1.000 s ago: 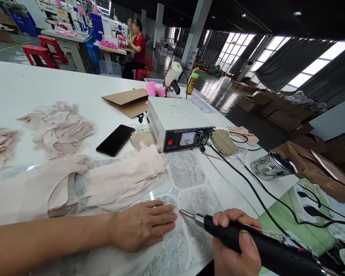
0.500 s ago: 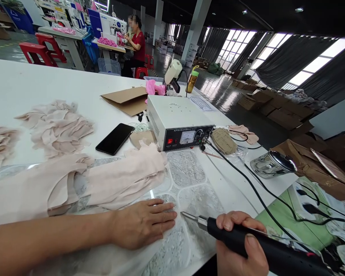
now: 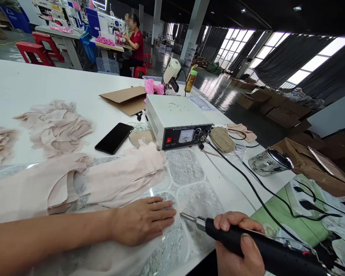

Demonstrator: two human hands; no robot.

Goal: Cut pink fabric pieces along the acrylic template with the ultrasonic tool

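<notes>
My left hand (image 3: 143, 221) lies flat with fingers stretched out on a thin pale piece over the scratched clear mat (image 3: 186, 168) at the table's near edge. My right hand (image 3: 238, 249) is wrapped round a black handheld tool (image 3: 264, 249) with a metal tip (image 3: 189, 218) that points left, just short of my left fingertips. A black cable (image 3: 247, 184) runs from the tool toward a white control box (image 3: 175, 120) with a meter and knobs. Pale pink fabric pieces (image 3: 123, 176) lie folded just beyond my left hand.
Heaps of pink fabric cut-offs (image 3: 56, 126) lie at the left. A black phone (image 3: 114, 138), cardboard (image 3: 126, 99), a bottle (image 3: 191, 78) and a steel lid (image 3: 271, 161) sit around the box. A person in red (image 3: 135, 42) sits at a sewing machine far back.
The tool and my right hand have shifted slightly down and left toward my left fingertips. My left hand stays flat in the same place.
</notes>
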